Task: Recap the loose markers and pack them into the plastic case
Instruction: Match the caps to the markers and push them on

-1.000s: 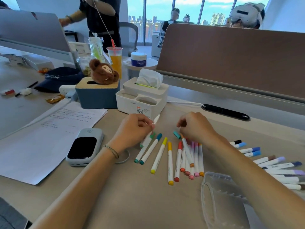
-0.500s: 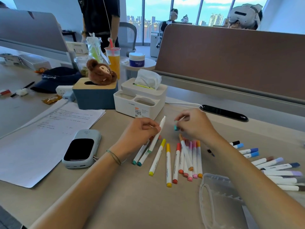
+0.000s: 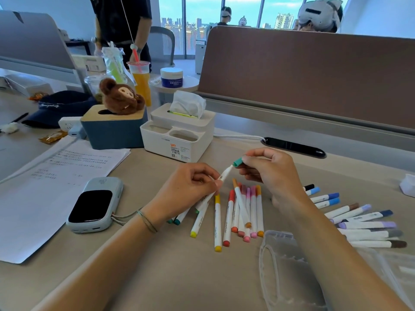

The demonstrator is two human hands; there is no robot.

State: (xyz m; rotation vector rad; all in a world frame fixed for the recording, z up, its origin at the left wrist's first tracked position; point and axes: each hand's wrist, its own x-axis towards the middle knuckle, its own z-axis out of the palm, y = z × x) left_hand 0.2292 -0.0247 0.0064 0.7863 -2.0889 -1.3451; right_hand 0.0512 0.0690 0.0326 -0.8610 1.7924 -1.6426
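While the left hand (image 3: 190, 187) pinches the white marker (image 3: 221, 178) above mid-bench and the right hand (image 3: 267, 173) pinches the teal cap (image 3: 238, 162) at its tip, slight misalignment could jam or drop it; plastic case (image 3: 289, 272) waits near the front edge.

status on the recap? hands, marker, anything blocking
Left hand grips uncapped marker. Right hand pinches teal cap at its tip, not seated. Plastic case open, bottom right. Nothing in the way.

bright daylight pours from the windows (image 3: 224, 30) behind; soft shadows below them, edges bending, picture slightly soft.
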